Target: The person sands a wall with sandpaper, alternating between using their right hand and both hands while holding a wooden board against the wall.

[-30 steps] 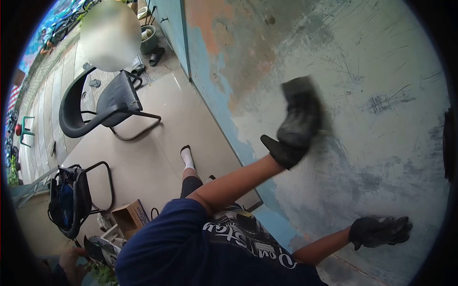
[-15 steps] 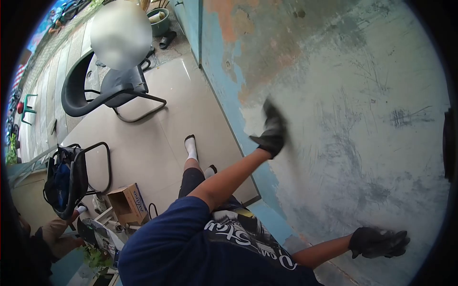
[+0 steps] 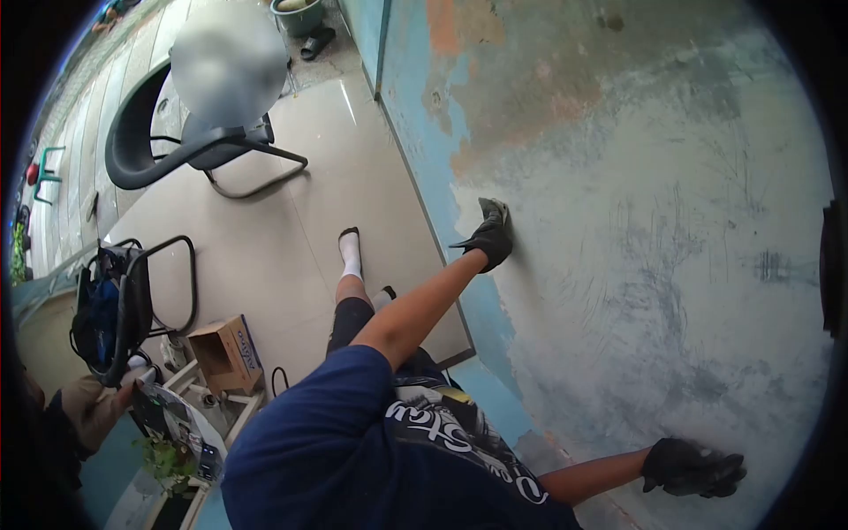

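Note:
Both hands wear dark work gloves. My left hand [image 3: 490, 246] is at the lower part of the patchy wall [image 3: 609, 283], near the blue paint's edge. Its fingers are closed around a small flat grey piece [image 3: 493, 210], held against the wall; the kind cannot be made out, though it resembles folded sandpaper. Toward the lower right, my right hand [image 3: 694, 468] rests on the wall with its fingers stretched out. No object shows in it. Its palm side is hidden. Pale filler and grey scuffs cover the wall between the hands.
A black chair [image 3: 132, 146] stands on the tiled floor [image 3: 265, 238], a blurred patch covering part of it. Another chair [image 3: 132, 327] holds a dark bag. Nearby are an open cardboard box [image 3: 225, 353], a plant [image 3: 168, 459] and a seated person's legs [image 3: 93, 411]. A bucket [image 3: 296, 18] sits outside.
My left hand has shifted along the wall toward the blue edge and shows sharper. My right hand stays pressed to the wall. The whole view has tilted slightly.

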Demonstrator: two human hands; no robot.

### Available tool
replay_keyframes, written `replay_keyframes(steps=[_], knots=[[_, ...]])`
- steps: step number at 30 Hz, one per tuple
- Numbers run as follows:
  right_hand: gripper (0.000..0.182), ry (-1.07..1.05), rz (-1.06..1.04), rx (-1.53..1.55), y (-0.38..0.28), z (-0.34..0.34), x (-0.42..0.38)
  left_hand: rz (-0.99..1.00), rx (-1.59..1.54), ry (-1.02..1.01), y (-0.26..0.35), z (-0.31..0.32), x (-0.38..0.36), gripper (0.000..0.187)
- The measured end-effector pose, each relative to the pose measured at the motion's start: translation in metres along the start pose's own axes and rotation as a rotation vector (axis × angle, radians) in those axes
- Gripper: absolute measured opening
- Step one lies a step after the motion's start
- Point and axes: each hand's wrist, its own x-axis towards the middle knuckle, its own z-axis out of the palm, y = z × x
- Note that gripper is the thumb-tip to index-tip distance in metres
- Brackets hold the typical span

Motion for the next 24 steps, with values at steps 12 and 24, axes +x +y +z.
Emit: replay_keyframes(steps=[12, 24], knots=[[0.041, 0.004, -0.168, -0.075, -0.029, -0.011, 0.023, -0.109, 0.074, -0.135, 0.001, 0.098, 0.045, 0.055], [0.044, 0.051, 0.107, 0.154, -0.052, 0.004, 0.014, -0.108, 0.046, -0.196, -0.038, 0.064, 0.032, 0.054]])
